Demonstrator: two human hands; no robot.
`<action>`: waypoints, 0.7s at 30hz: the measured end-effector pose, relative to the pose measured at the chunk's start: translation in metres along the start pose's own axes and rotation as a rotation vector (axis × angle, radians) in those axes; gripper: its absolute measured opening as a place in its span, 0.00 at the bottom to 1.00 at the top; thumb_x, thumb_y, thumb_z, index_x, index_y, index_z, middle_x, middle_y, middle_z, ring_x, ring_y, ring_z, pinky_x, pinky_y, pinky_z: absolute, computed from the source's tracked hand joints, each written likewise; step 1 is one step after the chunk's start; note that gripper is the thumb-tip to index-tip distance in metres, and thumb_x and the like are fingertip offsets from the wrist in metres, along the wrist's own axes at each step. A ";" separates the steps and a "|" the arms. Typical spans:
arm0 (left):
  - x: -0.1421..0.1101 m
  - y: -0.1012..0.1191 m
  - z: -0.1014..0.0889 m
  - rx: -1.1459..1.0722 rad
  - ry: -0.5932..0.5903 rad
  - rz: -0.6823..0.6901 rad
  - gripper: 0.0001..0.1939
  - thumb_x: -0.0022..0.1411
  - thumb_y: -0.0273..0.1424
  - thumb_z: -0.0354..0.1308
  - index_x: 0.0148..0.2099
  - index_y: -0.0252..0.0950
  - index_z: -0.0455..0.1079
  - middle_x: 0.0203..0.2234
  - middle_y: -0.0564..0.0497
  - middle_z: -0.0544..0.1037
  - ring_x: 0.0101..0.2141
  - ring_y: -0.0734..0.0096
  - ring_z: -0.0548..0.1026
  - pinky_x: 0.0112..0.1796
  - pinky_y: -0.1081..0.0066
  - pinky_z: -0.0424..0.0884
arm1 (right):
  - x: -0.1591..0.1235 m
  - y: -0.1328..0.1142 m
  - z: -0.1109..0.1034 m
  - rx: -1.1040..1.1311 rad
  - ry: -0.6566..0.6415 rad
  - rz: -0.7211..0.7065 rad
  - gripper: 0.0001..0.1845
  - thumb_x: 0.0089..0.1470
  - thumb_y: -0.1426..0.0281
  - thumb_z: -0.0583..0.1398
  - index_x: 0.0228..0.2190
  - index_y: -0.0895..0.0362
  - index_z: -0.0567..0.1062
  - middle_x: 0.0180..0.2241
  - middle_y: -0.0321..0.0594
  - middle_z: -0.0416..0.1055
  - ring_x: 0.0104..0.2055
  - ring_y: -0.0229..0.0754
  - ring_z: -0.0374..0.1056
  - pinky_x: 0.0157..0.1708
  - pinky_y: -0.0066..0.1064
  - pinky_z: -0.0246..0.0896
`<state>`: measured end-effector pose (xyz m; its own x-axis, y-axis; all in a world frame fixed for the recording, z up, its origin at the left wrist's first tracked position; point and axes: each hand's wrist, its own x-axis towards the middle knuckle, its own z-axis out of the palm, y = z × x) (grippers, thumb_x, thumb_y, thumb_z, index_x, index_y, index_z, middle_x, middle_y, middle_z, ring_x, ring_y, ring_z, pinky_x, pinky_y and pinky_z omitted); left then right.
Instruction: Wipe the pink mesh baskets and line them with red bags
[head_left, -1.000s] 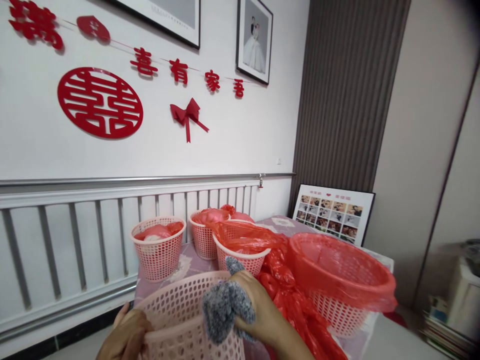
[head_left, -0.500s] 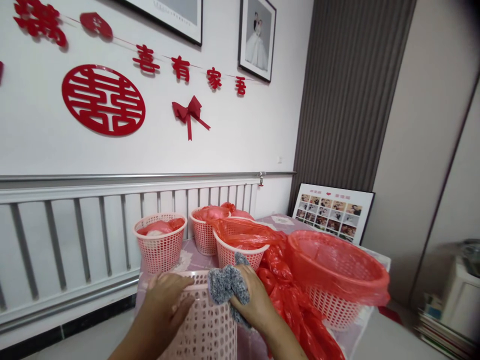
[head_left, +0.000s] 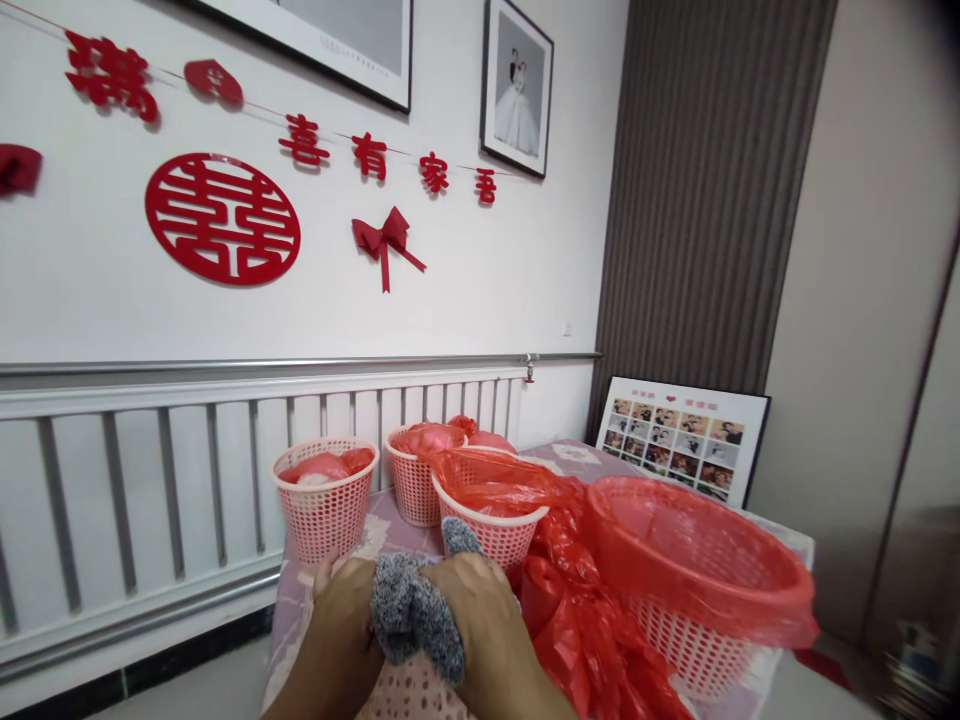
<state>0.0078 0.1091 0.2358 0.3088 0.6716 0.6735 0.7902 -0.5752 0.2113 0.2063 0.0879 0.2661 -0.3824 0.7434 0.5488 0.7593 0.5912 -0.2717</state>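
We see right hand [head_left: 480,615] clamped on grey cloth [head_left: 412,615], left hand [head_left: 341,625] pressed against it, over pink basket [head_left: 409,695]; left grip unclear

**Plastic, Pile and Film**

The grey fuzzy cloth [head_left: 416,615] looks rough, matt, thick-piled; the pale pink perforated plastic basket [head_left: 409,692] beneath it is smooth, faintly shiny; the thin red plastic bag [head_left: 592,620] is glossy, crinkled film; the bench's patterned pink cloth cover [head_left: 289,610] is matt, woven; the white railing [head_left: 225,420] looks smooth, painted.
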 end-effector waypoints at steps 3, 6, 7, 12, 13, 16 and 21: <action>-0.006 -0.021 -0.015 -0.065 -0.037 -0.058 0.12 0.64 0.28 0.48 0.35 0.41 0.73 0.29 0.52 0.79 0.35 0.61 0.77 0.55 0.32 0.60 | 0.002 0.017 0.006 0.018 0.026 -0.036 0.05 0.57 0.67 0.61 0.37 0.52 0.76 0.36 0.41 0.77 0.40 0.50 0.69 0.43 0.41 0.61; -0.016 -0.048 -0.026 -0.161 -0.048 -0.100 0.13 0.69 0.37 0.49 0.43 0.47 0.76 0.32 0.54 0.81 0.38 0.61 0.78 0.61 0.28 0.50 | -0.001 0.043 0.015 0.138 0.076 -0.101 0.06 0.55 0.66 0.61 0.36 0.53 0.74 0.36 0.40 0.75 0.40 0.49 0.69 0.44 0.42 0.65; -0.020 -0.058 -0.028 -0.203 -0.056 -0.115 0.13 0.69 0.40 0.51 0.44 0.48 0.76 0.34 0.54 0.82 0.39 0.60 0.78 0.63 0.28 0.46 | -0.002 0.051 0.019 0.189 0.093 -0.115 0.07 0.55 0.65 0.61 0.36 0.53 0.74 0.36 0.41 0.75 0.41 0.49 0.69 0.45 0.42 0.66; -0.036 -0.099 -0.038 -0.375 -0.053 -0.232 0.13 0.66 0.45 0.56 0.42 0.45 0.78 0.37 0.53 0.83 0.43 0.59 0.79 0.68 0.39 0.44 | -0.006 0.076 0.037 0.356 0.120 -0.062 0.08 0.53 0.67 0.60 0.37 0.53 0.72 0.38 0.42 0.74 0.44 0.50 0.70 0.49 0.44 0.67; -0.037 -0.105 -0.040 -0.398 -0.041 -0.249 0.14 0.66 0.45 0.56 0.42 0.44 0.77 0.36 0.52 0.82 0.43 0.59 0.78 0.67 0.41 0.49 | -0.007 0.078 0.040 0.371 0.113 -0.046 0.08 0.53 0.67 0.60 0.37 0.54 0.72 0.38 0.42 0.75 0.45 0.50 0.70 0.51 0.44 0.67; -0.036 -0.119 -0.043 -0.389 -0.026 -0.253 0.17 0.67 0.45 0.53 0.44 0.41 0.77 0.38 0.48 0.81 0.45 0.56 0.76 0.55 0.52 0.67 | -0.008 0.079 0.046 0.385 0.119 0.002 0.09 0.53 0.69 0.60 0.39 0.54 0.72 0.40 0.43 0.75 0.45 0.50 0.70 0.53 0.45 0.65; -0.030 -0.106 -0.046 -0.177 -0.089 -0.158 0.19 0.69 0.42 0.49 0.56 0.43 0.71 0.48 0.46 0.81 0.50 0.55 0.76 0.54 0.49 0.67 | -0.007 0.057 0.039 0.257 0.082 0.014 0.09 0.50 0.74 0.61 0.36 0.54 0.73 0.37 0.40 0.75 0.42 0.48 0.69 0.49 0.42 0.65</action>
<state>-0.1096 0.1284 0.2258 0.2405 0.7939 0.5585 0.7301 -0.5271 0.4348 0.2320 0.1286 0.2163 -0.3211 0.7306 0.6026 0.6014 0.6488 -0.4662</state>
